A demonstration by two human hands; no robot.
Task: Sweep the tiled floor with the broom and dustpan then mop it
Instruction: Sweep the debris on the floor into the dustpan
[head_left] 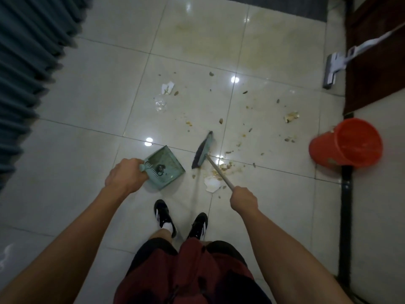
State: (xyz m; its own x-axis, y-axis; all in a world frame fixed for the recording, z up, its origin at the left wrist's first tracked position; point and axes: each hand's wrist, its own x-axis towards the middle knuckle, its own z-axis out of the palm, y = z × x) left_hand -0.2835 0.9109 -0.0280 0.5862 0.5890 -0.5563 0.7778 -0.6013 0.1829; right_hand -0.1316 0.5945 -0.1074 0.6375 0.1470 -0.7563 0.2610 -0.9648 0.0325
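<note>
We hold the dustpan (165, 166) by its handle in our left hand (126, 175), fingers wrapped tight; right hand (244, 199) grips the broom (202, 151) stick, head just right of pan, w/ debris (221, 170) beside it on the tiled floor (87, 106).

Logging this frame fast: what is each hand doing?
Left hand: closed, holding the dustpan handle.
Right hand: closed, holding the broom stick.

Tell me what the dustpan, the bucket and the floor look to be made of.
Dustpan: likely moulded plastic, matte green, with a comb edge.
Bucket: probably plastic, uniform orange, thin wall.
Floor: glazed tile, glossy; it mirrors lights and shows grout lines.
</note>
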